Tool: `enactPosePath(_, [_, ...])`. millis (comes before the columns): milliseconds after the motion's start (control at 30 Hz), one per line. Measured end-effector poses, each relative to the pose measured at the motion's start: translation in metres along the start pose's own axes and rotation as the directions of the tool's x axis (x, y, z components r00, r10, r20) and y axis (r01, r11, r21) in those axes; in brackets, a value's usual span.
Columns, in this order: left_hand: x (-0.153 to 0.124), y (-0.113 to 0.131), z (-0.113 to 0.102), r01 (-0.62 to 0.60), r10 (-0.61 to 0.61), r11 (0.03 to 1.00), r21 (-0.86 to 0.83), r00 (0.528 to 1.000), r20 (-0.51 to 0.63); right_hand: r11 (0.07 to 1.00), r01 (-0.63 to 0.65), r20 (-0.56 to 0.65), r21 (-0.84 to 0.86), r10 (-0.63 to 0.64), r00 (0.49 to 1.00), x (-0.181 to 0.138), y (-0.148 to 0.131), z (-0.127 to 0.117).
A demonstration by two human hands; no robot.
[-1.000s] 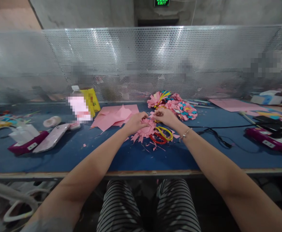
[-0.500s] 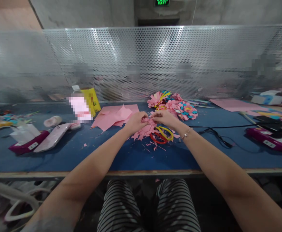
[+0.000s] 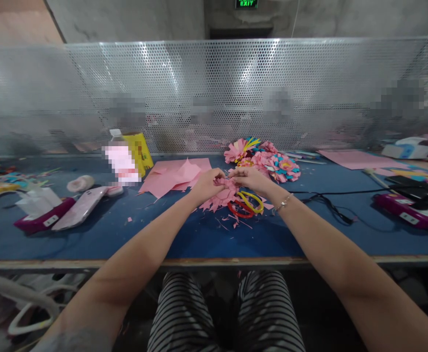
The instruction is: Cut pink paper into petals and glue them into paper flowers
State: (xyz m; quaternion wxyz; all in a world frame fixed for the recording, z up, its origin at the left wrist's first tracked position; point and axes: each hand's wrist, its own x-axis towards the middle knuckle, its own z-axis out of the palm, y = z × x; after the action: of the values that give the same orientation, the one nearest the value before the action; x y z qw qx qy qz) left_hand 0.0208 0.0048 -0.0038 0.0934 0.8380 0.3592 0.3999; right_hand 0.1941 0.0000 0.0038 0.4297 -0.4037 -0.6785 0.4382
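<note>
Both of my hands meet over the middle of the blue table (image 3: 184,234). My left hand (image 3: 207,184) and my right hand (image 3: 249,178) pinch a pink cut-paper flower piece (image 3: 224,193) from either side, fingers closed on it. Its jagged petals hang down onto the table. Right beside it, under my right wrist, lie scissors with yellow and red handles (image 3: 246,205). Small pink paper scraps (image 3: 232,222) are scattered just in front of it.
A heap of finished pink and blue paper flowers (image 3: 268,160) lies behind my hands, pink paper sheets (image 3: 173,176) to the left. A yellow packet (image 3: 139,152), a phone (image 3: 80,208) and magenta boxes (image 3: 40,220) stand left; a black cable (image 3: 327,203) runs right. A perforated metal screen (image 3: 214,93) closes the back.
My hands have drawn slightly closer together on the pink paper piece and lifted it a little. Nothing else has moved.
</note>
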Motion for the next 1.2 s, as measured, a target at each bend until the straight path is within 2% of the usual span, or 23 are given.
enactPosePath(100, [0.0,-0.001,-0.001,-0.025,0.025,0.999,0.023,1.0,0.004,1.0,-0.008,0.004,-0.005,0.008,1.0,-0.001,-0.001,-0.001])
enactPosePath(200, [0.001,-0.002,-0.001,-0.102,0.1,0.991,0.084,0.995,0.03,0.996,0.034,0.039,-0.084,-0.031,0.999,-0.003,-0.003,-0.002])
enactPosePath(433, [0.0,-0.005,-0.002,-0.364,0.357,0.895,0.259,0.931,0.075,0.936,0.251,0.161,-0.247,-0.215,0.963,-0.009,-0.011,-0.005])
enactPosePath(767, [-0.002,-0.002,-0.006,-0.417,0.439,0.804,0.423,0.897,0.05,0.826,0.435,0.16,-0.359,-0.405,0.9,-0.017,-0.02,-0.004])
enactPosePath(833, [-0.002,-0.004,-0.005,-0.424,0.463,0.779,0.462,0.886,0.032,0.77,0.491,0.17,-0.408,-0.464,0.869,-0.019,-0.022,-0.003])
enactPosePath(933, [-0.002,-0.006,-0.007,-0.433,0.499,0.746,0.506,0.867,0.005,0.624,0.551,0.18,-0.555,-0.556,0.811,-0.02,-0.023,-0.001])
enactPosePath(1100, [-0.003,-0.004,-0.012,-0.387,0.482,0.757,0.527,0.875,-0.05,0.377,0.553,0.211,-0.743,-0.652,0.728,-0.015,-0.018,0.001])
enactPosePath(1200, [-0.004,-0.003,-0.012,-0.383,0.488,0.75,0.539,0.87,-0.062,0.297,0.566,0.248,-0.769,-0.677,0.693,-0.012,-0.015,0.002])
